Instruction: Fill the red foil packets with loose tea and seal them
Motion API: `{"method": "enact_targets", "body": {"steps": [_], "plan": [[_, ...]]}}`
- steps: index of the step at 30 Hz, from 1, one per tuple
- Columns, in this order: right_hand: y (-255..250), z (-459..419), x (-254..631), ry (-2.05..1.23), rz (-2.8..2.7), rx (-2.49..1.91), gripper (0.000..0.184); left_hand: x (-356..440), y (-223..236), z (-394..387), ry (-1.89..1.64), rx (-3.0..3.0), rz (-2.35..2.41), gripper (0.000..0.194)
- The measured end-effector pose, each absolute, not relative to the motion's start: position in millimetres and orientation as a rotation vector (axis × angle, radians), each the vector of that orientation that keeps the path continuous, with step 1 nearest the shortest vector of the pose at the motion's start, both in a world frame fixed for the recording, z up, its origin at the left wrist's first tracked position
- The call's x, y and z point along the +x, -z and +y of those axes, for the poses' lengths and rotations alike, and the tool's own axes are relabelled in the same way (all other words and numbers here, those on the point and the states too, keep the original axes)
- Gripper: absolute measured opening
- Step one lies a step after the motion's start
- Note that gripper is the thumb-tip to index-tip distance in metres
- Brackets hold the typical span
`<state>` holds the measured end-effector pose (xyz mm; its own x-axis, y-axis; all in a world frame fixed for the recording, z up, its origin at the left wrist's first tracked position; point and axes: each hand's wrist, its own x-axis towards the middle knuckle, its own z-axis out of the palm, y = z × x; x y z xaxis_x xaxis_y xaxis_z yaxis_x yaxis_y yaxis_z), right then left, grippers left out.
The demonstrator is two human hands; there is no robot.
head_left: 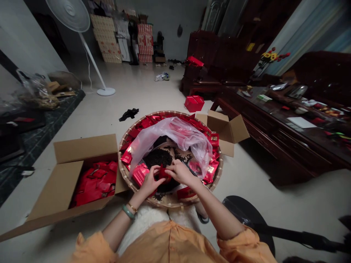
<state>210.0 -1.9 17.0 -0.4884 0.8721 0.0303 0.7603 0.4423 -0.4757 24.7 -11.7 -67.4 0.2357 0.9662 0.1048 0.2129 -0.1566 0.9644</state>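
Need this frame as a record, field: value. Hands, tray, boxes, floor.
left hand: holds red packet
right hand: fingers on same packet
tray: round, woven; dark loose bits, translucent bag, red packs around the edge
left box: open, holds red pouches
right box: open, contents unclear
floor: white fan, red carton

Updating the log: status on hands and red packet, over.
Left hand and right hand both on red packet. Packet above basket. Plastic bag just beyond, apparently not blocking.
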Motion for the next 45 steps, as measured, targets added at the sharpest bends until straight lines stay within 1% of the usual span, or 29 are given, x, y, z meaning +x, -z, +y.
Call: {"method": "enact_targets", "body": {"steps": [2,7,12,16,18,20,23,26,29,31,35,37,39,40,42,44,45], "plan": [[-11.9,0.1,207.7,-0.604,-2.283,-1.427,0.027,27.9,74.4,-14.9,-1.062,1.560,1.171,0.043],[0.7,1.8,203.7,-0.736,-1.921,-1.442,0.027,38.1,79.1,-19.3,-1.278,1.603,1.286,0.045],[9.8,-1.6,201.4,-0.838,-1.739,-1.433,0.023,43.1,73.4,-21.3,-1.274,1.776,1.346,0.037],[17.7,-2.8,199.0,-0.954,-1.523,-1.354,0.030,43.6,65.9,-23.0,-1.292,1.851,1.262,0.028],[20.0,-3.2,197.4,-0.972,-1.455,-1.332,0.031,43.4,63.6,-23.9,-1.299,1.830,1.254,0.025],[18.6,-4.2,195.6,-0.942,-1.478,-1.323,0.028,43.4,63.7,-24.4,-1.269,1.753,1.267,0.027],[8.0,-6.5,195.0,-0.884,-1.626,-1.298,0.024,44.2,67.2,-23.5,-1.204,1.598,1.231,0.037],[-7.4,-7.1,200.1,-0.816,-1.822,-1.284,0.019,44.6,69.2,-21.2,-1.253,1.504,1.224,0.039],[-18.1,-4.5,209.1,-0.789,-2.019,-1.297,0.022,43.6,67.1,-20.5,-1.323,1.438,1.260,0.038],[-20.2,-2.1,213.7,-0.827,-2.140,-1.311,0.020,42.7,65.1,-21.4,-1.313,1.420,1.274,0.038],[-17.6,-0.7,214.9,-0.871,-2.269,-1.336,0.026,41.7,63.0,-23.1,-1.257,1.386,1.304,0.038],[-18.2,-2.8,213.0,-0.850,-2.267,-1.313,0.026,41.4,61.4,-23.0,-1.194,1.375,1.248,0.047],[-22.7,-6.2,211.0,-0.847,-2.263,-1.258,0.025,41.2,58.6,-22.6,-1.052,1.413,1.181,0.060],[-26.4,-7.9,210.5,-0.864,-2.269,-1.231,0.027,41.0,56.9,-22.4,-0.970,1.441,1.163,0.063],[-36.0,-10.7,210.9,-0.918,-2.278,-1.220,0.032,40.6,54.1,-22.1,-0.851,1.489,1.173,0.058],[-46.6,-11.3,213.4,-0.973,-2.303,-1.258,0.038,39.7,53.4,-21.9,-0.816,1.534,1.194,0.049],[-51.5,-10.6,215.3,-1.001,-2.332,-1.265,0.038,39.0,54.1,-21.8,-0.813,1.568,1.197,0.045]]}}
